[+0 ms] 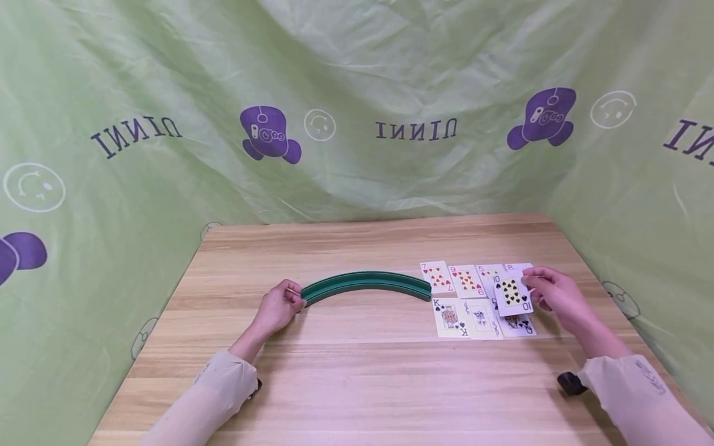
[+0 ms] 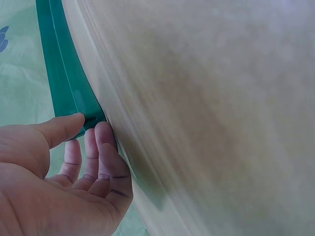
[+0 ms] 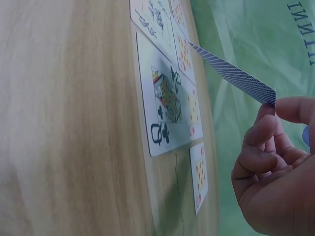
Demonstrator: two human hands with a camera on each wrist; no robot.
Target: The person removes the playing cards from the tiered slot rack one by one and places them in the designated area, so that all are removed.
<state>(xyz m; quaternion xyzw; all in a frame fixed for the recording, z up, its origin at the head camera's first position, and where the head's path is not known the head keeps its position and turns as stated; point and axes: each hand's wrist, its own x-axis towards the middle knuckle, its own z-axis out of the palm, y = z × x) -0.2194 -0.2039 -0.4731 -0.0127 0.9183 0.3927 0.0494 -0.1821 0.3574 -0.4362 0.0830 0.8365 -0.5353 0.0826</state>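
Observation:
My left hand (image 1: 281, 305) pinches the near-left end of a curved green card holder (image 1: 365, 280), thumb on one side and fingers on the other in the left wrist view. No card stands in its groove. On the right, my right hand (image 1: 552, 295) pinches the ten of spades (image 1: 510, 293) by its edge, tilted above the other cards. Its patterned back (image 3: 236, 78) shows in the right wrist view. Beneath it lies the queen of clubs (image 3: 166, 93), partly covered in the head view. The king of spades (image 1: 449, 318) and a joker (image 1: 480, 317) lie left of the queen.
A back row of face-up red cards includes a seven (image 1: 437, 277) and a nine (image 1: 466, 282), close to the holder's right end. The wooden table (image 1: 346, 378) is bordered by green printed cloth (image 1: 357, 179) at the back and sides.

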